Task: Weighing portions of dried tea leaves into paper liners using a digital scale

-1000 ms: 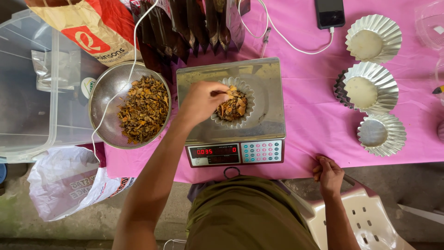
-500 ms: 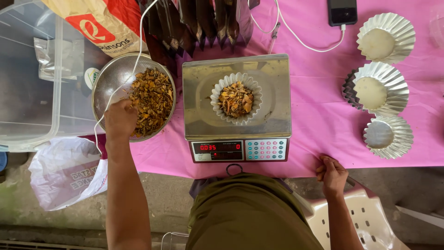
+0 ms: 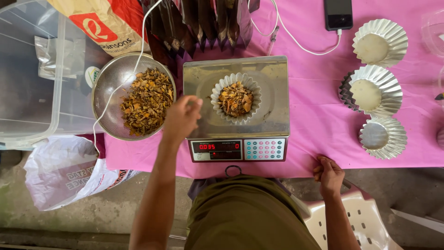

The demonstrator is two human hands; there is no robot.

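In the head view, centre frame, a fluted foil cup [image 3: 236, 97] heaped with dried orange-brown pieces sits on the steel pan of a digital scale [image 3: 273, 120]. The left hand [image 3: 181, 116] hovers just left of the cup, fingers bunched together — whether it pinches any pieces cannot be told. Left of it, a metal strainer bowl [image 3: 111, 83] holds more pieces. The right hand [image 3: 329, 175] grips the pink table's [image 3: 314, 115] lower edge; three emptier foil cups [image 3: 380, 41] lie at right
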